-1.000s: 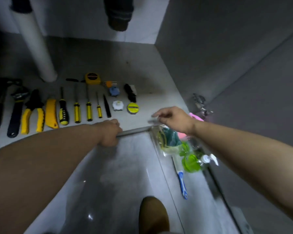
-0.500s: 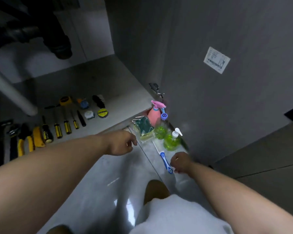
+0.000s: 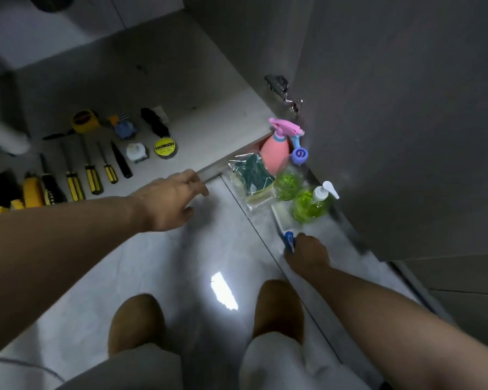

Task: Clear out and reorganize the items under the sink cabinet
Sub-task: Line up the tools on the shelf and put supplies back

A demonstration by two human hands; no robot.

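On the floor beside the open cabinet door (image 3: 406,122) stand a pink spray bottle (image 3: 276,153), a green bottle with a purple cap (image 3: 289,180) and a green pump soap bottle (image 3: 312,205). A bagged pack of sponges (image 3: 252,178) lies beside them. My right hand (image 3: 307,253) grips the blue handle of a white brush (image 3: 286,229) lying on the floor. My left hand (image 3: 172,199) hovers with relaxed fingers at the cabinet's front edge (image 3: 217,168) and holds nothing.
Tools lie in rows on the cabinet floor: several yellow-handled screwdrivers (image 3: 89,178), a yellow tape measure (image 3: 82,121), a yellow tape roll (image 3: 164,146), a white roll (image 3: 135,152). A white pipe (image 3: 3,133) stands at left. My knees (image 3: 278,308) are below.
My right hand left the sponge bag, dropped to the floor and closed round the brush handle. My left hand let go of the cabinet edge and loosened. The camera pulled back and tilted right.
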